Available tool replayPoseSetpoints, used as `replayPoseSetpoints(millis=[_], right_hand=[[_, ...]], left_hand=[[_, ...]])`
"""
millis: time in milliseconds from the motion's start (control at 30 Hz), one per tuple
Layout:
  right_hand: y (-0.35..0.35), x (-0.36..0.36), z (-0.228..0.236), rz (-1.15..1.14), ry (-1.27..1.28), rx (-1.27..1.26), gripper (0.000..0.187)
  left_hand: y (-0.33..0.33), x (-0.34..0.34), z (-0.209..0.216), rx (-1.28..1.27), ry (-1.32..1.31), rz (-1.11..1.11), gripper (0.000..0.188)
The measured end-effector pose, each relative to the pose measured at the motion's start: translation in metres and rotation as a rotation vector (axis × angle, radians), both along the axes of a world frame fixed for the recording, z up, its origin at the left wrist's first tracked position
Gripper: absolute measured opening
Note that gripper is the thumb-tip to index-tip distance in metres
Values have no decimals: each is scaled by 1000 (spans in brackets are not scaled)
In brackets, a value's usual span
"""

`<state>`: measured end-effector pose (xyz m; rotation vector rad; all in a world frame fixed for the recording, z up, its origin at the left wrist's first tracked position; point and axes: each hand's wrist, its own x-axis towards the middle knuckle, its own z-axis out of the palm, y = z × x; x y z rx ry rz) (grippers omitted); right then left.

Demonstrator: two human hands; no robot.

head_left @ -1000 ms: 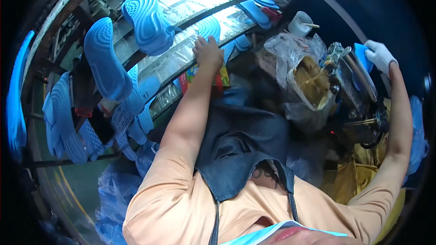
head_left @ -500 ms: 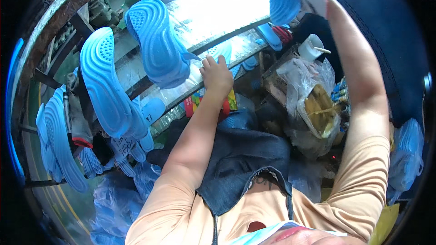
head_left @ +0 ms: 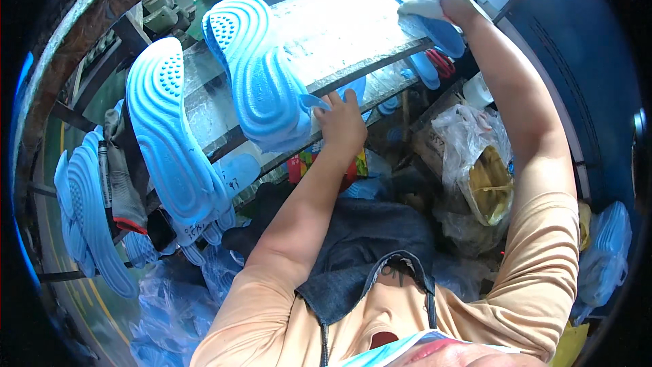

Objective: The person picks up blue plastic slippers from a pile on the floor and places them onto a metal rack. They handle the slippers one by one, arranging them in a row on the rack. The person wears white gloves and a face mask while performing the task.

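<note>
My left hand (head_left: 343,124) is at the front edge of the bench, with bent fingers a little apart. Its fingertips are beside a thin blue flap (head_left: 315,102) on the edge of a stack of blue insoles (head_left: 268,88); I see no firm grip. My right hand (head_left: 435,5), in a white glove, reaches to the far right end of the bench (head_left: 339,24). It is closed over the middle of a blue insole (head_left: 446,39), whose rounded end juts past the bench edge. The glove hides where the fingers meet it.
Another insole stack (head_left: 166,136) leans over the bench's left end. More insoles (head_left: 88,204) and a grey glove (head_left: 127,183) hang at the left. A lower shelf (head_left: 272,160) runs beneath. At right are a white cup (head_left: 477,91) and a plastic bag (head_left: 468,136).
The view has shifted slightly. My right hand has come over the insole, which was raised and tilted and now sits lower at the bench end. My left fingers are closer to the flap.
</note>
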<state>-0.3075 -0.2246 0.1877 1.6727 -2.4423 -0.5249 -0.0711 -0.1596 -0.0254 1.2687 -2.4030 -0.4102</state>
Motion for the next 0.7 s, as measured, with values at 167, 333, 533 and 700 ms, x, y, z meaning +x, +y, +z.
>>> replayPoseSetpoints(millis=[167, 333, 533, 700], right_hand=[[4, -37, 4, 39, 25, -209, 80], [129, 44, 34, 601, 80, -180, 34], [308, 143, -35, -495, -1367, -288, 46], [370, 155, -120, -289, -2749, -793, 33]], left_hand=[[0, -7, -2, 67, 60, 28, 60], [-2, 11, 6, 338, 442, -156, 68], [84, 43, 69, 702, 874, -641, 74], [147, 71, 98, 104, 697, -805, 77]])
